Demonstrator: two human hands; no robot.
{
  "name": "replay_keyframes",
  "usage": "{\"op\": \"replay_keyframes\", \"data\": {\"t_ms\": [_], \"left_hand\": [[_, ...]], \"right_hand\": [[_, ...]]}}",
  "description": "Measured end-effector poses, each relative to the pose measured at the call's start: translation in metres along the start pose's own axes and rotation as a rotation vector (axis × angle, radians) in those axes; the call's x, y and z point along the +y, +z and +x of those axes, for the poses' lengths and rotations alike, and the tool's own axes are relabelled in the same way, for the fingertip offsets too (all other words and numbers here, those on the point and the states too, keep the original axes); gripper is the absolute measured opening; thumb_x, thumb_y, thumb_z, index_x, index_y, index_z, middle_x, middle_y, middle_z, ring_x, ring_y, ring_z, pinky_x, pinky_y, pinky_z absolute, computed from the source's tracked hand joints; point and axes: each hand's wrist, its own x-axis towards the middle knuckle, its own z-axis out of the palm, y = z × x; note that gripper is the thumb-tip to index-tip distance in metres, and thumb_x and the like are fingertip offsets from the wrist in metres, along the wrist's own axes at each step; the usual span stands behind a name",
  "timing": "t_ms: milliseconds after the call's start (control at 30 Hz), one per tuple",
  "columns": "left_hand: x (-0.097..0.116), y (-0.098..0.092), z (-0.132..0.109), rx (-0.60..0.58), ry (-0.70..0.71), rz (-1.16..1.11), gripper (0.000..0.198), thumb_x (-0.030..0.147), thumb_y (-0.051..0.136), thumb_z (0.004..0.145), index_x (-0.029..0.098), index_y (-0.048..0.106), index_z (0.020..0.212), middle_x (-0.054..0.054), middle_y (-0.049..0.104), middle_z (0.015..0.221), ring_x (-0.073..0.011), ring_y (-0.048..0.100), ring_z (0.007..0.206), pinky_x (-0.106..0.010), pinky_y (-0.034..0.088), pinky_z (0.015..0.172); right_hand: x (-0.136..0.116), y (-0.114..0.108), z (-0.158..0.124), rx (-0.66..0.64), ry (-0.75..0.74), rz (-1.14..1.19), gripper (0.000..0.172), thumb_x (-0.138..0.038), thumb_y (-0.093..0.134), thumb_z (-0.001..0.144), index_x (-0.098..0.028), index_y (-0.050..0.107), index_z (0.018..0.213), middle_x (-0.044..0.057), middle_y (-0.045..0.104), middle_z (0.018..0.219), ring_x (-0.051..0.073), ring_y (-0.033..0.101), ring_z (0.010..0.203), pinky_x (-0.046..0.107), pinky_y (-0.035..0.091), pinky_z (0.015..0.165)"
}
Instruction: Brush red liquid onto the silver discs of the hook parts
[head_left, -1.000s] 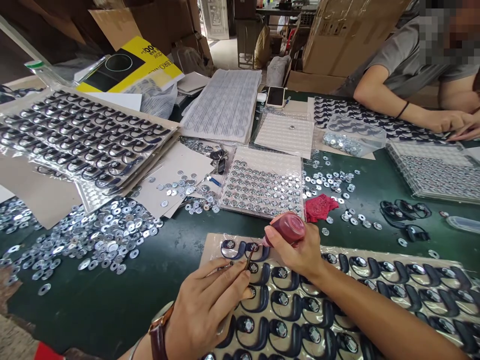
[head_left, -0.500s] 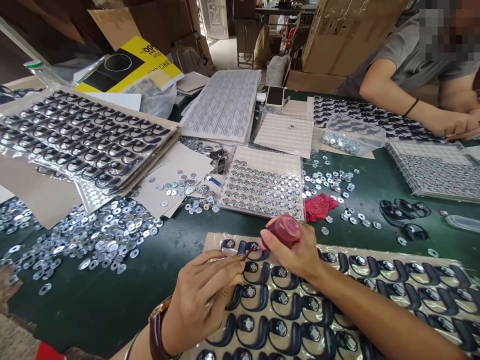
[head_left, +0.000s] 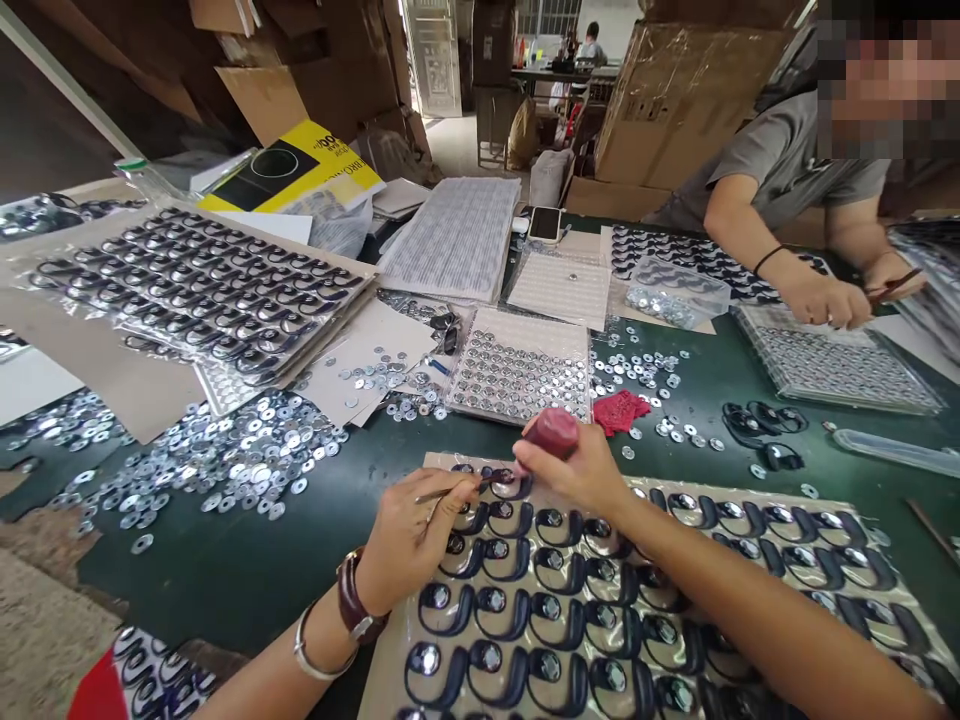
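My right hand is closed round a small dark red squeeze bottle, its tip down at a black ear-hook piece in the top left corner of the sheet of black ear hooks in front of me. My left hand pinches a thin stick whose point reaches toward the same corner piece. A brown watch and a metal bangle sit on my left wrist.
Loose metal washers lie on the green table at left. A tray of round discs and a red cloth sit just beyond my hands. More ear-hook sheets are stacked far left. Another person's hands work at far right.
The view has tilted up and shifted. My left hand has slid left and lowered, the stick now lying flatter. My right hand keeps the bottle at the same corner piece.
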Motion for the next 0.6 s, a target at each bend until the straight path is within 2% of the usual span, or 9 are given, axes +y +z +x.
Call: {"op": "replay_keyframes", "data": {"t_ms": [100,233,333,433,500,600], "left_hand": [[0.008,-0.002,-0.009,0.011,0.055,0.029,0.019,0.013,0.047,0.090,0.017,0.062,0.101,-0.005,0.070,0.093,-0.0148,0.065,0.086,-0.028,0.054,0.076],[0.037,-0.010,-0.043,-0.042,0.206,0.054,0.025,0.009,0.053,0.086,0.017,0.059,0.109,-0.006,0.069,0.103,-0.0150,0.065,0.094,-0.031,0.052,0.085],[0.065,-0.014,-0.080,-0.128,0.332,0.074,0.028,0.012,0.054,0.086,0.013,0.057,0.114,-0.008,0.067,0.108,-0.0165,0.064,0.099,-0.033,0.051,0.090],[0.088,-0.011,-0.114,-0.156,0.435,0.152,0.025,0.014,0.055,0.086,0.008,0.059,0.110,-0.011,0.068,0.105,-0.0167,0.065,0.097,-0.035,0.050,0.094],[0.099,-0.007,-0.130,-0.158,0.491,0.216,0.022,0.016,0.055,0.087,0.006,0.061,0.106,-0.012,0.068,0.104,-0.0169,0.065,0.098,-0.035,0.049,0.096],[0.109,0.001,-0.140,-0.174,0.551,0.261,0.021,0.020,0.055,0.088,0.006,0.063,0.102,-0.012,0.068,0.105,-0.0180,0.064,0.101,-0.035,0.048,0.098]], "right_hand": [[-0.011,-0.017,-0.005,-0.096,0.107,0.173,0.028,-0.045,0.058,0.083,-0.018,0.061,0.075,0.004,0.069,0.066,0.014,0.062,0.054,0.028,0.052,0.054],[-0.016,-0.024,-0.043,-0.031,0.211,0.344,0.032,-0.048,0.057,0.083,-0.017,0.061,0.076,0.005,0.069,0.066,0.013,0.061,0.050,0.023,0.046,0.043],[-0.020,-0.019,-0.088,0.000,0.290,0.429,0.031,-0.047,0.058,0.083,-0.016,0.060,0.085,0.004,0.069,0.064,0.014,0.063,0.051,0.021,0.045,0.041],[-0.029,-0.010,-0.130,0.035,0.300,0.442,0.026,-0.042,0.062,0.081,-0.017,0.060,0.086,0.003,0.068,0.063,0.015,0.065,0.055,0.022,0.051,0.047],[-0.034,-0.002,-0.151,0.106,0.271,0.419,0.021,-0.037,0.065,0.080,-0.018,0.059,0.085,0.001,0.067,0.060,0.016,0.066,0.054,0.025,0.054,0.051],[-0.034,0.011,-0.172,0.178,0.192,0.377,0.015,-0.030,0.065,0.080,-0.019,0.057,0.086,-0.001,0.065,0.058,0.018,0.067,0.051,0.027,0.056,0.052]]}}
